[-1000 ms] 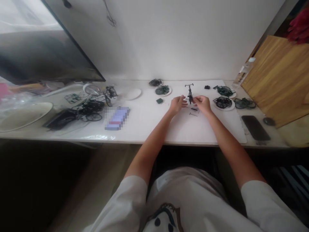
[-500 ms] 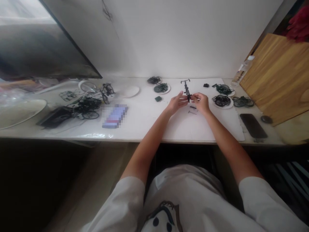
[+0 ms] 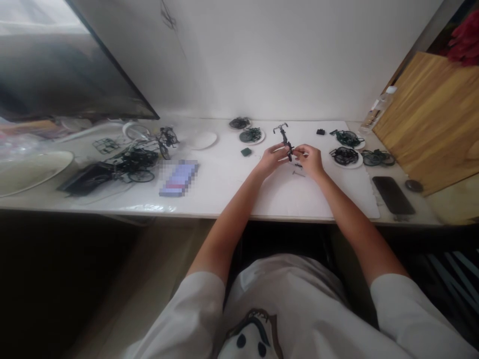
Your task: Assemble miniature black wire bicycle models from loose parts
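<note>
A small black model bicycle frame (image 3: 284,137) with handlebars stands between my hands, its handlebar end pointing away from me. My left hand (image 3: 274,158) is closed around its near part from the left. At the same near end, the fingers of my right hand (image 3: 309,158) pinch a small part too tiny to make out, close against the frame. Just below my hands, a few thin small parts (image 3: 298,173) lie on the white sheet (image 3: 292,199). A green block (image 3: 246,152) is to the left of my hands.
Plates of dark bicycle parts stand behind, such as one plate (image 3: 262,138), and to the right, such as another plate (image 3: 359,162). A phone (image 3: 392,194) and a bottle (image 3: 379,107) are at right. Model bicycles (image 3: 140,164), an empty plate (image 3: 204,141) and a basin (image 3: 37,174) stand left.
The handlebar end of the bicycle frame has tipped to the left. Both my hands remain at its near end, almost in the same place.
</note>
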Tool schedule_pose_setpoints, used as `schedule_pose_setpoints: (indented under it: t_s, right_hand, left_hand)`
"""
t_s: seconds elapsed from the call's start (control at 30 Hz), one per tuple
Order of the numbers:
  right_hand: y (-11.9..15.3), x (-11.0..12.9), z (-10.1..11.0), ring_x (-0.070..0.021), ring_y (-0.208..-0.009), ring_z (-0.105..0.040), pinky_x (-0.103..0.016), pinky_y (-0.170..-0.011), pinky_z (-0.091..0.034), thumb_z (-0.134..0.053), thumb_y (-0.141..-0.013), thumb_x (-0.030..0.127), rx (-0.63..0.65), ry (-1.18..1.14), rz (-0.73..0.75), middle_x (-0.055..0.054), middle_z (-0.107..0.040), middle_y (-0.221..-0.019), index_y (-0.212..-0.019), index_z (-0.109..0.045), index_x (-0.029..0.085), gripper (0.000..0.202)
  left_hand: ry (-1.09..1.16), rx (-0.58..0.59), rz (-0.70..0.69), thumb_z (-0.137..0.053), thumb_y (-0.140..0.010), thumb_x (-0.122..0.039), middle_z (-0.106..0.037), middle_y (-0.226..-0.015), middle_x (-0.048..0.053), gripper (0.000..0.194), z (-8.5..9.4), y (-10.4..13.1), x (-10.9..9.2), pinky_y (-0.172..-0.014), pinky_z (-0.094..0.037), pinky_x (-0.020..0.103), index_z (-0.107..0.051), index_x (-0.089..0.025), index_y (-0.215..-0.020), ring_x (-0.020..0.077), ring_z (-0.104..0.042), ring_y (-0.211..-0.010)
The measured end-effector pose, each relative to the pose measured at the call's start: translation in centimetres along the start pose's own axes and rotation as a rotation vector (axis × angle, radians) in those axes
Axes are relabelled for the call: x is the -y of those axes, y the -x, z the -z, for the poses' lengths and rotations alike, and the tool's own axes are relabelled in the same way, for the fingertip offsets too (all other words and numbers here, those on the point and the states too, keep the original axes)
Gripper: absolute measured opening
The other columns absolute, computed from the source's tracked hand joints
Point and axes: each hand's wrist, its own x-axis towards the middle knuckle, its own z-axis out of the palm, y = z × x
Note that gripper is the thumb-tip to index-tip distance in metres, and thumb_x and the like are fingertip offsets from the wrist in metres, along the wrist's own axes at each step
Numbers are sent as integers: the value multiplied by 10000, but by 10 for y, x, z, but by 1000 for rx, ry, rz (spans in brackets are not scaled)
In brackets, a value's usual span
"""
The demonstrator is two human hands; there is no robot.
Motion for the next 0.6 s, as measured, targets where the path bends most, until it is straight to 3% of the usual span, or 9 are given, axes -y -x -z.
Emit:
schedule_pose_setpoints:
  t_s: [0.13,0.27,0.47,0.6]
  right_hand:
    - [1,3,-1,-238,-932,-745,-368,-787,-691,-793,-876,438,-17,-2,-36,-49,-776,-936,-877,-753,231,211]
    - [0,2,0,-243,-891,-738,-363,-752,-671,-817,-875,436,-16,12,-54,-56,-780,-921,-867,-769,219,222]
    - [0,-1,3,-266,-940,-762,-395,-919,-629,-825,-882,458,11,57,6,-68,-811,-917,-875,-813,216,242]
    - [0,1,3,-285,-962,-767,-402,-919,-624,-792,-906,500,42,78,8,-79,-829,-941,-890,-823,217,285]
  left_hand:
    - [20,-2,2,-1042,-691,-325,-769,-1235,140,734,-1,4,-1,-1156,-541,592,-598,-193,-1262,272,-726,-1207]
    - [7,-18,-16,-1062,-628,-264,-717,-1404,173,842,-2,7,-3,-1176,-534,614,-585,-224,-1321,308,-678,-1330]
    - [-74,133,-31,-1024,-689,-280,-700,-1434,164,627,2,8,-7,-1207,-520,602,-745,-197,-1245,338,-667,-1365]
    - [-51,156,-34,-1016,-701,-260,-710,-1417,155,594,3,8,-8,-1208,-530,570,-756,-201,-1232,328,-674,-1356]
